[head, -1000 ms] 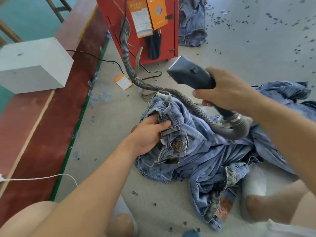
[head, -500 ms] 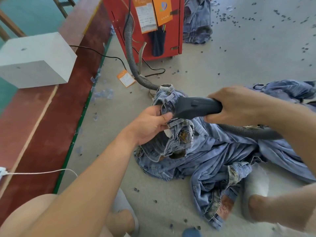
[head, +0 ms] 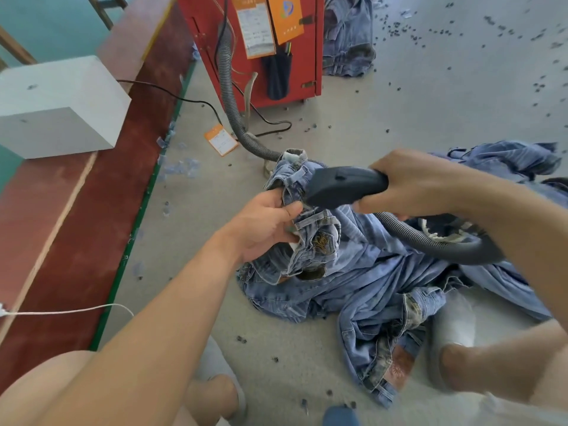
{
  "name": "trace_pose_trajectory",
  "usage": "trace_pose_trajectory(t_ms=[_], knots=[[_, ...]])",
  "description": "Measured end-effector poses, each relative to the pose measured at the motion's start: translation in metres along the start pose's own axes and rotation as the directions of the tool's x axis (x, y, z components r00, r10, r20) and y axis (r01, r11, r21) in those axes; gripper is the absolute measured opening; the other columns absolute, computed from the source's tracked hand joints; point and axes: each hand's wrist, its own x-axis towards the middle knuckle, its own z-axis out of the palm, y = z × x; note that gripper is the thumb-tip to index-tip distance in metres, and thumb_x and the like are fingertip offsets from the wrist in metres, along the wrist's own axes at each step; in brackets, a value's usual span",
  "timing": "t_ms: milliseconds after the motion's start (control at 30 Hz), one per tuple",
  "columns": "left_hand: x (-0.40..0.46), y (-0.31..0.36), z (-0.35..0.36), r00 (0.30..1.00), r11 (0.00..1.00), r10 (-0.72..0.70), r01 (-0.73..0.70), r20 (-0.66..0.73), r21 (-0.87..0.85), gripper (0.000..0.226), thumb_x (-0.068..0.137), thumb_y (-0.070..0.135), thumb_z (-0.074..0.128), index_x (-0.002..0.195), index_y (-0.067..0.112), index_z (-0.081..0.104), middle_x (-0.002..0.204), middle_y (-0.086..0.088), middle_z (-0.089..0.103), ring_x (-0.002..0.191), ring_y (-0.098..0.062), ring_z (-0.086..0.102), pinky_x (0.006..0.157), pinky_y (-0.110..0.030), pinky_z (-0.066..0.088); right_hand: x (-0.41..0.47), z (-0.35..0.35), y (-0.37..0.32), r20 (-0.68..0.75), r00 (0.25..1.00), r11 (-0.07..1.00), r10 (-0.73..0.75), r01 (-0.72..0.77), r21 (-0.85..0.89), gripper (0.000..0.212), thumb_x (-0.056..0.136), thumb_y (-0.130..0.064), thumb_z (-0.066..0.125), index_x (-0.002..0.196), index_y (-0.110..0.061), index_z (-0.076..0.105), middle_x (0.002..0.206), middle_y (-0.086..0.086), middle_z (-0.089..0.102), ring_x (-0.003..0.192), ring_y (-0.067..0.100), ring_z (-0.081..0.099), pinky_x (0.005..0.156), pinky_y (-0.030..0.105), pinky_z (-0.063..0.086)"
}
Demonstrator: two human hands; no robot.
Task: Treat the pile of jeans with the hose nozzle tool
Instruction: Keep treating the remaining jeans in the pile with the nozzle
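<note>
text: none legible | orange tags (head: 285, 18) on red cabinet (head: 310, 56): print blurred

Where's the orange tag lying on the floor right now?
In the head view, the orange tag lies flat on the floor left of centre, beside the corrugated hose, in front of the red machine.

Bare forearms, no sleeves; bare knees; pale slip-on shoes (head: 451, 321) on both feet.
</note>
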Motion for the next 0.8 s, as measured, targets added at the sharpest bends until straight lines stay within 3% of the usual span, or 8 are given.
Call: trace_pose_trajectory(t_ms=[100,167,233,300,467,667,800], knots=[[0.001,0.002,0.0,0.997,0.995,-0.071,0.071,-0.005,-0.07,0.024,0.108,0.01,0.047,0.129,0.007,0.059,0.119,-0.019,0.072,0.106,-0.04,0.07,0.087,-0.069,0.056,0.007,0.007,-0.004,-0.173,0.985,0.996,-0.007,0.022,0.081,0.02,0.089,-0.032,0.072,0.087,-0.012,0.07,0.062,0.009,0.067,0.043,0.014,0.056,0.043,0.023,0.044],[0.003,0.002,0.0,0.994,0.988,-0.094,0.086,-0.058,-0.127,0.022,0.108,0.012,0.048,0.125,0.005,0.06,0.112,-0.019,0.074,0.098,-0.036,0.074,0.077,-0.064,0.06,0.008,0.005,-0.002,-0.316,0.948,0.99,0.036,0.01,0.142,0.023,0.092,-0.035,0.073,0.086,-0.014,0.068,0.063,0.008,0.068,0.052,0.021,0.064,0.048,0.031,0.049],[0.006,0.001,-0.003,0.986,0.978,-0.117,0.093,-0.122,-0.186,0.021,0.109,0.014,0.048,0.123,0.004,0.061,0.101,-0.015,0.077,0.087,-0.03,0.076,0.068,-0.055,0.062,0.007,0.0,0.004,-0.369,0.927,0.979,0.068,0.008,0.202,0.024,0.092,-0.037,0.073,0.086,-0.015,0.067,0.06,0.007,0.068,0.049,0.017,0.063,0.053,0.033,0.049],[0.01,0.0,-0.008,0.971,0.967,-0.15,0.105,-0.186,-0.231,0.023,0.11,0.016,0.045,0.121,0.005,0.062,0.096,-0.012,0.078,0.081,-0.027,0.077,0.064,-0.047,0.062,0.005,-0.004,0.01,-0.321,0.945,0.982,0.058,0.004,0.189,0.02,0.091,-0.037,0.073,0.086,-0.019,0.066,0.058,0.003,0.068,0.043,0.009,0.059,0.054,0.032,0.048],[0.015,-0.006,-0.013,0.934,0.972,-0.182,0.122,-0.309,-0.202,0.028,0.11,0.025,0.046,0.107,0.009,0.069,0.095,-0.009,0.079,0.077,-0.021,0.076,0.062,-0.033,0.062,0.002,-0.002,0.018,-0.147,0.988,0.999,-0.037,0.031,-0.045,0.014,0.086,-0.036,0.076,0.087,-0.022,0.071,0.058,0.0,0.065,0.043,0.007,0.054,0.044,0.022,0.042],[0.017,-0.004,-0.005,0.952,0.988,-0.125,0.093,-0.28,-0.124,0.022,0.11,0.026,0.047,0.117,0.011,0.061,0.098,-0.008,0.075,0.075,-0.021,0.072,0.066,-0.033,0.058,0.008,0.013,0.01,0.006,0.999,0.994,-0.049,0.049,-0.102,0.018,0.081,-0.035,0.075,0.07,-0.026,0.065,0.048,-0.008,0.055,0.04,0.005,0.047,0.042,0.019,0.037],[0.018,-0.003,-0.005,0.959,0.994,-0.105,0.09,-0.264,-0.068,0.016,0.11,0.026,0.048,0.113,0.015,0.059,0.091,-0.004,0.072,0.076,-0.021,0.068,0.069,-0.035,0.052,0.012,0.023,-0.006,-0.056,0.99,0.992,-0.13,0.129,-0.012,0.017,0.086,-0.035,0.075,0.072,-0.03,0.065,0.051,-0.011,0.06,0.044,0.001,0.052,0.042,0.015,0.04]])
